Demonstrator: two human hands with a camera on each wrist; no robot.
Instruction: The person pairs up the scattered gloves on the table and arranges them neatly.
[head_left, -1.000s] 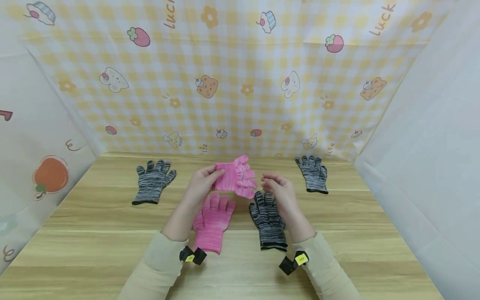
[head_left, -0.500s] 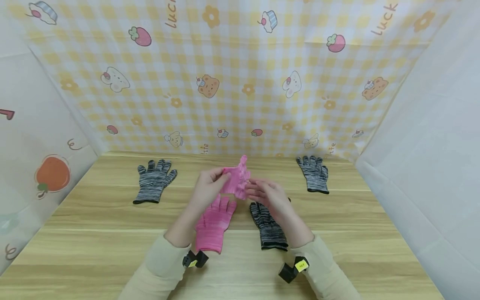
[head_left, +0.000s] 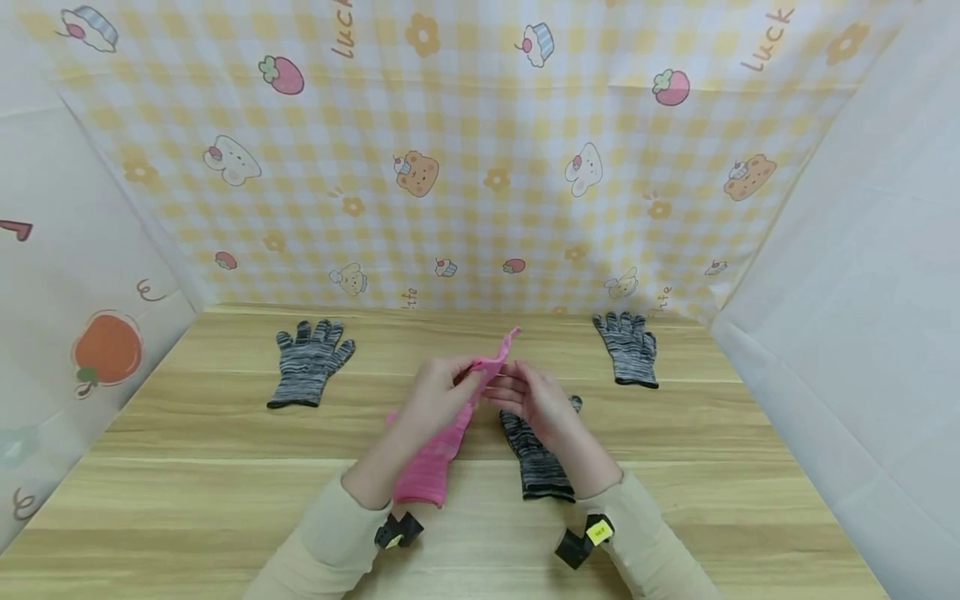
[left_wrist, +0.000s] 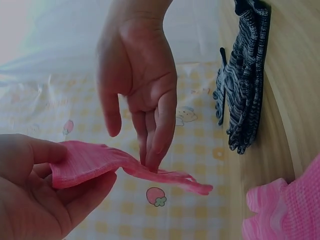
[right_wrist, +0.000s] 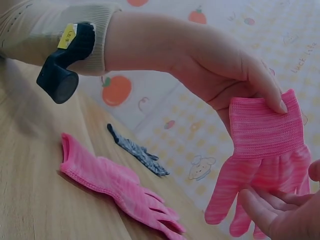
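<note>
My left hand (head_left: 441,393) pinches the cuff of a pink knit glove (right_wrist: 267,130) between thumb and fingers, holding it up above the table. In the head view this glove is seen nearly edge-on; its fingers point away from the left hand. My right hand (left_wrist: 145,75) has nearly straight fingers, their tips at the finger part of the held glove. Below the left hand lies another pink glove (head_left: 423,471), partly covered by that hand in the head view. Dark grey knit gloves (head_left: 542,467), seemingly stacked, lie under the right hand and are partly hidden.
A grey mottled glove (head_left: 306,365) lies flat at the back left of the wooden table (head_left: 187,475). Another grey glove (head_left: 630,350) lies at the back right. A yellow checked cloth (head_left: 465,225) hangs behind, with white cloth on both sides.
My left hand has moved right and turned the held pink glove from flat-on to edge-on. The right hand has moved left, bringing its fingers to the glove.
</note>
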